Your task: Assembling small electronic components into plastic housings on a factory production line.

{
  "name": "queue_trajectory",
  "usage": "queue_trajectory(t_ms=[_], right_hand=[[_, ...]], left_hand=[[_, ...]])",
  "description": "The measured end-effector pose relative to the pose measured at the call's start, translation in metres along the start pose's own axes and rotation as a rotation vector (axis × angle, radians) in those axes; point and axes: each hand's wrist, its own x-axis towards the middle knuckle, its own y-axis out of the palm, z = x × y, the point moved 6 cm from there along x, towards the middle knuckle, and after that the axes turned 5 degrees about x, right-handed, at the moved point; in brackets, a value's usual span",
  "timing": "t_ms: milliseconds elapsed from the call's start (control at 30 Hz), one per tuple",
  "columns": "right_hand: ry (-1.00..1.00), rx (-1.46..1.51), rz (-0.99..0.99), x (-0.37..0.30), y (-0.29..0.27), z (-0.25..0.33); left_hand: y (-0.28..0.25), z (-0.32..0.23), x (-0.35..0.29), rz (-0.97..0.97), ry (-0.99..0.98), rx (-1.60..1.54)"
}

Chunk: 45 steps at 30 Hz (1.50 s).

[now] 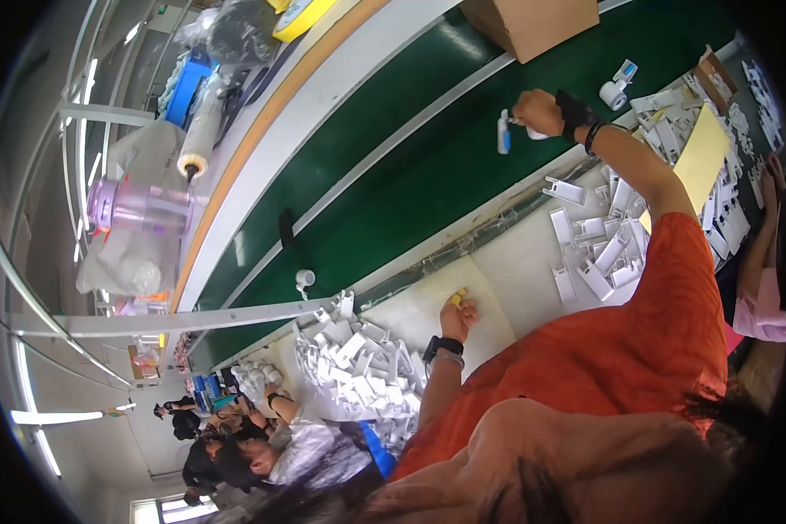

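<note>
My right hand [541, 112], with a black band at the wrist, reaches over the green conveyor belt. Its fingers are closed on a white part, with a blue-and-white piece [504, 135] sticking out to the left. Below, over the pale worktop [485, 301], my left hand [459, 319] is closed around a small yellow object [457, 297] whose kind I cannot make out. A similar white part with a blue-marked piece [616, 92] lies on the belt to the right of my right hand.
Loose white plastic housings [598, 240] lie right of my left hand. A larger heap [358, 367] is to its left. A cardboard box [533, 26] stands beyond the belt. A metal post [175, 323] crosses at left. A white round part [304, 279] sits on the belt. Co-workers sit on both sides.
</note>
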Motion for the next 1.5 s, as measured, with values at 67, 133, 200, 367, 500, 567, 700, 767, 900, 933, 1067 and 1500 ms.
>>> queue_trajectory(t_ms=[67, 133, 200, 367, 500, 567, 700, 767, 900, 933, 1067, 1500], right_hand=[[0.173, 0.538, 0.018, -0.005, -0.004, 0.030], [0.217, 1.322, 0.002, -0.013, -0.011, 0.081], [0.200, 1.562, -0.008, -0.023, -0.025, 0.134], [0.230, 1.540, 0.181, -0.083, -0.066, 0.256], [0.192, 1.561, 0.542, -0.125, -0.064, 0.328], [0.142, 1.545, 0.660, -0.139, -0.064, 0.351], [0.213, 1.433, 0.838, -0.156, -0.068, 0.371], [0.156, 1.370, 0.825, -0.159, -0.073, 0.375], [0.066, 1.242, 0.763, -0.162, -0.081, 0.371], [0.000, 1.120, 0.746, -0.161, -0.085, 0.371], [-0.273, 0.615, 0.337, -0.167, -0.100, 0.370], [0.081, 0.575, -0.379, -0.178, -0.125, 0.349]], left_hand=[[-0.005, 0.003, 0.004, 0.016, 0.045, 0.049], [-0.005, 0.007, 0.007, 0.031, 0.090, 0.077], [-0.002, 0.003, 0.006, 0.093, 0.206, 0.127], [0.057, -0.054, -0.083, 0.001, 0.559, 0.263], [0.095, -0.092, -0.149, 0.056, 0.996, 0.642], [0.102, -0.086, -0.165, 0.132, 1.002, 0.694], [0.122, -0.055, -0.184, 0.600, 0.507, 0.524], [0.124, -0.054, -0.193, 0.583, 0.479, 0.502], [0.129, -0.048, -0.199, 0.601, 0.381, 0.512], [0.131, -0.047, -0.199, 0.587, 0.359, 0.577], [0.133, -0.045, -0.195, 0.534, 0.323, 0.567], [0.155, -0.058, -0.197, 0.507, 0.285, 0.129]])
